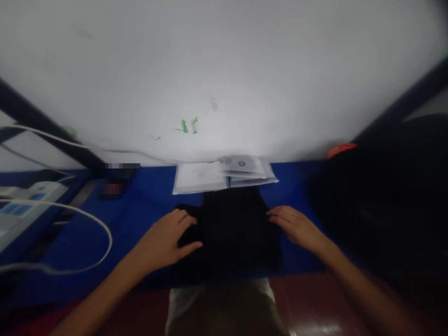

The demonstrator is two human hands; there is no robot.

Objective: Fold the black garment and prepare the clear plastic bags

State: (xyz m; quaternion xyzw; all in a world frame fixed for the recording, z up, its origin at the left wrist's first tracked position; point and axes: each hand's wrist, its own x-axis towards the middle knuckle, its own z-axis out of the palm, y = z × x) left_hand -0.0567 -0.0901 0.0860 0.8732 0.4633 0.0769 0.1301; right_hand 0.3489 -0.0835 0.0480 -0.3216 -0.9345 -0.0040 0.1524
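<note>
A piece of black cloth (pixel 238 228), which looks like a folded garment, lies flat on the blue table in front of me. My left hand (pixel 175 238) rests on its left part, thumb spread away from the fingers. At the opposite edge, my right hand (pixel 296 226) touches the cloth with its fingertips, fingers stretched out and its thumb not clearly seen. Just behind the cloth are translucent zip bags (pixel 199 178), partly overlapping, and one bag (pixel 243 167) on top bears a small round dark mark.
The blue tabletop (pixel 140 224) meets a white wall (pixel 224 70) bearing green tape scraps (pixel 184 126). A large dark pile (pixel 381 214) stands at right, with something orange (pixel 341 149) behind it. At left are a white device (pixel 31 205), a looping white cable (pixel 105 228) and a blurred dark object (pixel 121 179).
</note>
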